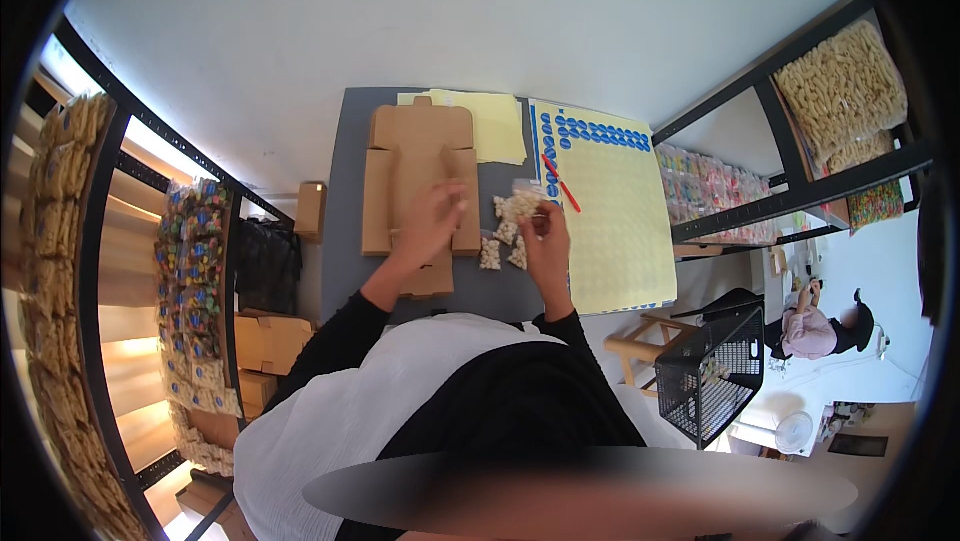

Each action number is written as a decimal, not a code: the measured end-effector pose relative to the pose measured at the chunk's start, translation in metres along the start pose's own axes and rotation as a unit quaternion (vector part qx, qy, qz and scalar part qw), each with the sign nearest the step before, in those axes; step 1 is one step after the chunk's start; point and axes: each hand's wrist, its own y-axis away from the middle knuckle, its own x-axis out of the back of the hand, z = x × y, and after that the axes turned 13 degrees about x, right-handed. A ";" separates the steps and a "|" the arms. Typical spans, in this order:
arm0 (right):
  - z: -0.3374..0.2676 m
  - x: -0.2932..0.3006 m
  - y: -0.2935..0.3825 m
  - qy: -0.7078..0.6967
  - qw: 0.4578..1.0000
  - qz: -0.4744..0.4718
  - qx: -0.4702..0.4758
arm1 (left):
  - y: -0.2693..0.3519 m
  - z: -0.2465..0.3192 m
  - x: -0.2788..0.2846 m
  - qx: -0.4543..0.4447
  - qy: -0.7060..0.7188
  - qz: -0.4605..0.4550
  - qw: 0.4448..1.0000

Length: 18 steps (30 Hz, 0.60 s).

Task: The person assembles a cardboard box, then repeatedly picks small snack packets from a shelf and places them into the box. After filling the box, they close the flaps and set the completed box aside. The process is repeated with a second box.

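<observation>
An unfolded cardboard box (420, 136) lies on the grey table (345, 166). Over its right half is my left hand (435, 222), a little blurred, fingers apart and nothing visible in them. My right hand (544, 230) pinches a small clear bag of pale pieces (525, 202) just right of the box. Several similar bags (490, 253) lie beneath and beside that hand. Farther right, a red pen (562, 184) rests across the left part of a yellow sticker sheet (615, 226) with blue round stickers along its upper and left edges.
Yellow sheets (499, 128) lie partly under the box. A white wall rises behind the table. Metal racks with bagged goods stand left (191, 278) and right (844, 98). A black plastic crate (709, 376) is at lower right, near a wooden stool (637, 350). Another person (814, 331) is farther off.
</observation>
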 end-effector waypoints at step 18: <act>-0.005 -0.054 -0.032 0.180 0.967 -0.089 0.156 | 0.011 -0.007 0.022 -0.004 -0.271 -0.009 0.963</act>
